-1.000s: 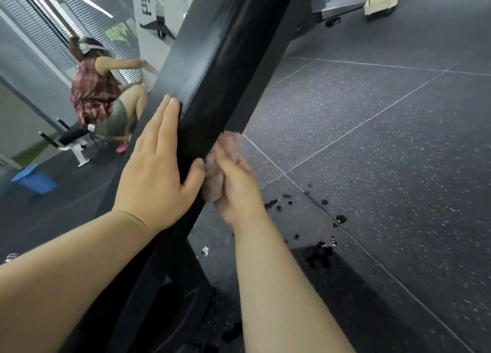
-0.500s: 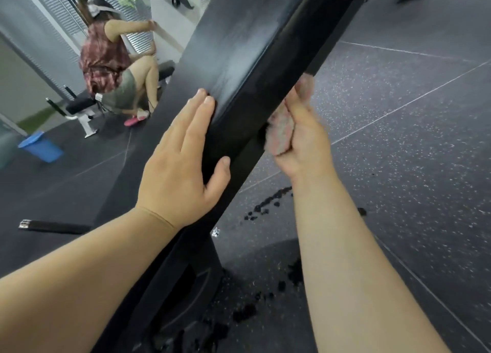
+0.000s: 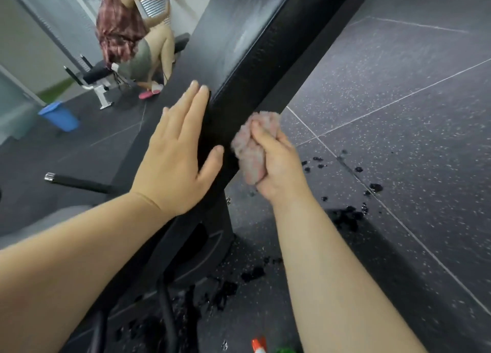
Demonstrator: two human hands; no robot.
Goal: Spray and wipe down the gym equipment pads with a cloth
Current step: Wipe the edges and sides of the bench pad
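Note:
A long black bench pad (image 3: 252, 41) slants from the lower left up to the top right. My left hand (image 3: 178, 156) lies flat on its top face, fingers straight, thumb hooked over the right edge. My right hand (image 3: 276, 164) grips a bunched pink cloth (image 3: 252, 145) and presses it against the pad's right side face, just right of my left thumb. At the bottom edge the orange-and-white nozzle of a spray bottle (image 3: 259, 346) with a green body shows on the floor.
Dark wet splashes (image 3: 345, 217) dot the speckled rubber floor right of and under the bench. A black bar (image 3: 77, 182) sticks out at the left. Farther back, another person (image 3: 125, 33) works at a bench, near a blue bucket (image 3: 59, 114).
My right hand slid the cloth up the pad's side, then back down towards my left thumb. My left hand stayed flat on the pad. The view tilted down, revealing the spray bottle.

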